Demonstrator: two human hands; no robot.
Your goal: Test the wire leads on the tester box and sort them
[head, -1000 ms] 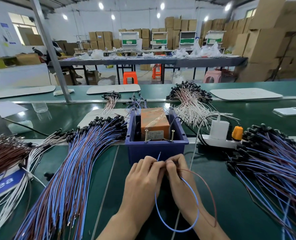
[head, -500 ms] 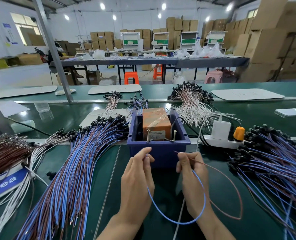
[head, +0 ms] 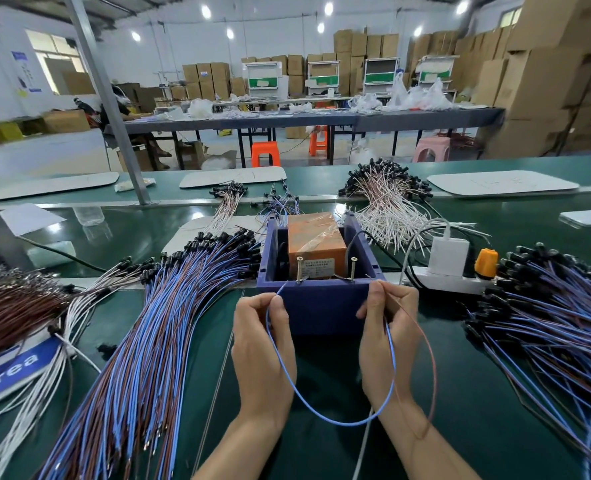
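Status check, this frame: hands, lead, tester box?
Left hand pinches blue wire, tip just short of tester box's left screw. Right hand pinches brown wire near right screw. Nothing blocking the screws.

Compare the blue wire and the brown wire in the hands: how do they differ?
The blue wire hangs in a loop between the left hand and the right hand; the brown wire arcs outside the right hand. The blue wire's tip, pinched by the left hand, points toward the left screw; the brown wire's end is pinched by the right hand. Both are thin and run into the right hand.
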